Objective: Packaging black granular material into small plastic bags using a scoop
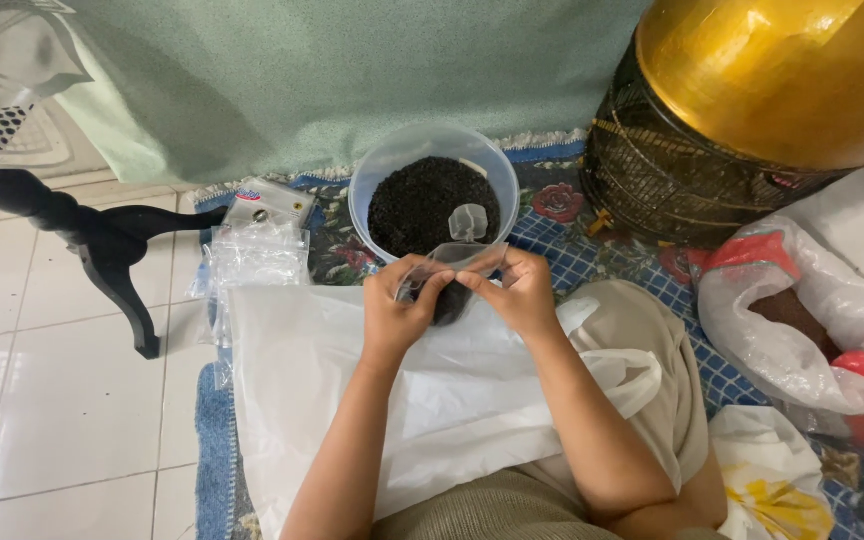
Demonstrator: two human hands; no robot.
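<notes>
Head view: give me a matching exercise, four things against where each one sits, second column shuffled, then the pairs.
Things:
1. small clear bag
2. round tub of dark granules
3. gold-topped wire cage
4. stack of empty clear bags

Places:
A. top right, on the patterned mat
B. pinched between the left hand and right hand
C. left of the tub, beside the black stand leg
D. just beyond both hands, in front of the green cloth

Pairs: 1-B, 2-D, 3-A, 4-C
</notes>
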